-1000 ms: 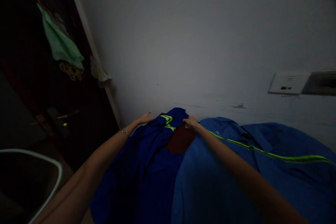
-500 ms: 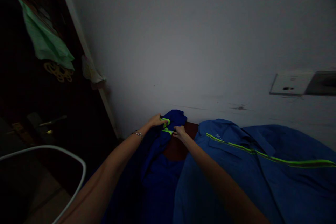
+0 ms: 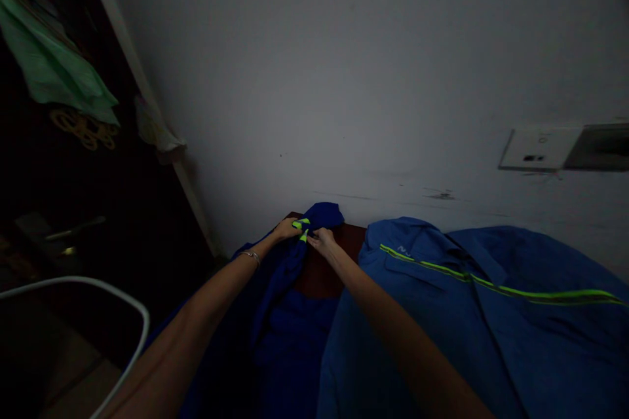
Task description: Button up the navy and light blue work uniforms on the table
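A dark blue garment (image 3: 287,334) with yellow-green strips lies bunched in front of me, its far end against the wall. My left hand (image 3: 286,229), with a bracelet at the wrist, is closed on the cloth beside a bright strip. Just to its right, my right hand (image 3: 323,241) pinches the same garment near another strip, fingers bent around the fabric. The cloth between both hands is gathered and twisted. To the right a lighter blue jacket (image 3: 422,301) lies spread out, with a yellow-green stripe across it; my right forearm passes over it.
Reddish-brown surface (image 3: 322,272) shows between the garments. A white wall (image 3: 344,78) rises behind, with a socket plate (image 3: 540,148) at right. On the left are a dark door with a green cloth (image 3: 59,59) and a door handle (image 3: 76,229), plus a white curved tube (image 3: 98,283).
Both hands have drawn slightly closer together, and the strips between them are more bunched. The whole view has shifted a little, so the door and wall items appear further left.
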Demonstrator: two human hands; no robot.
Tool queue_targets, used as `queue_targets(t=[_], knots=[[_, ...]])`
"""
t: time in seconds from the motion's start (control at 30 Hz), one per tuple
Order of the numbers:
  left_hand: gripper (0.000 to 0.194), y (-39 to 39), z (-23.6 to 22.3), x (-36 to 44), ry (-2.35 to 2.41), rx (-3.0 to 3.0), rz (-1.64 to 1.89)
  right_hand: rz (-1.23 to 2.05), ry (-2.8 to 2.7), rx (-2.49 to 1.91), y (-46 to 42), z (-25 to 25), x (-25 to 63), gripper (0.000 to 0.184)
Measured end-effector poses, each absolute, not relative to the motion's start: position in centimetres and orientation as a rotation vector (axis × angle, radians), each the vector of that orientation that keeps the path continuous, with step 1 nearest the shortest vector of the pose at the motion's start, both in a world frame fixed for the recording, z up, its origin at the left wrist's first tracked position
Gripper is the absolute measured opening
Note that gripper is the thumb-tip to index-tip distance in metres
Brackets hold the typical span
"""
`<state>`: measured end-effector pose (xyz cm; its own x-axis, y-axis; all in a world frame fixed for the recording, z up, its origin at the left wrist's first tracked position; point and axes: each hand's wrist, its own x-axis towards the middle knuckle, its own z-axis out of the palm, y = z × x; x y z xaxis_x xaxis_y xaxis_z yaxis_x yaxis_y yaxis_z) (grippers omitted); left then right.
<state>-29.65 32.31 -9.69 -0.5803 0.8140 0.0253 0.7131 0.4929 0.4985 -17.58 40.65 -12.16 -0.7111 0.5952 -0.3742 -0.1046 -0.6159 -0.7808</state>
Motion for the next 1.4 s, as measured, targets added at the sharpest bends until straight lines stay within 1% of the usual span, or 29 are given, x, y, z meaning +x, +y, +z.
queue_targets(t=[0.1,0.2,0.33,0.4,0.53,0.63,0.83,0.97,1.13,1.2,1.27,1.33,1.4], knots=[[0.036,31.4,-8.9,-29.3,2.567,1.263,0.731,2.382,-1.083,-0.773,39.6,-11.1,-17.6,0.031],[0.033,30.0,-7.2,-29.0,2.553,1.207,0.851,2.402,-1.115,-0.645,38.6,-9.5,-17.2,0.036],[0.037,27.6,-3.3,-28.6,2.417,1.120,1.130,2.409,-1.180,-0.458,37.3,-6.5,-16.4,0.043],[0.040,26.2,-0.9,-28.3,2.367,1.148,1.200,2.387,-1.262,-0.326,36.6,-4.7,-15.9,0.048],[0.054,23.3,3.5,-27.0,2.167,1.282,1.319,2.306,-1.461,-0.110,35.1,-1.1,-14.8,0.055],[0.066,21.4,6.0,-25.5,2.089,1.287,1.415,2.233,-1.612,-0.034,34.0,1.1,-13.7,0.055],[0.065,18.8,8.5,-22.3,2.242,1.202,1.603,1.980,-1.933,0.047,31.4,4.0,-12.4,0.046],[0.057,17.6,9.2,-21.0,2.287,1.097,1.799,1.927,-1.974,0.109,30.0,5.1,-11.7,0.044],[0.034,16.4,10.0,-20.5,2.346,0.942,2.029,1.862,-1.968,0.167,29.2,5.6,-11.3,0.046],[0.028,15.8,10.6,-20.3,2.360,0.880,2.101,1.783,-1.975,0.109,29.3,5.6,-11.4,0.043],[0.027,15.2,11.4,-20.0,2.348,0.835,2.158,1.642,-1.963,-0.003,29.3,5.6,-11.6,0.041],[0.027,14.6,12.4,-19.7,2.341,0.819,2.198,1.521,-1.960,-0.079,29.0,5.8,-11.7,0.046],[0.027,14.3,13.3,-19.3,2.346,0.834,2.210,1.490,-2.005,-0.023,28.2,6.2,-11.9,0.057]])
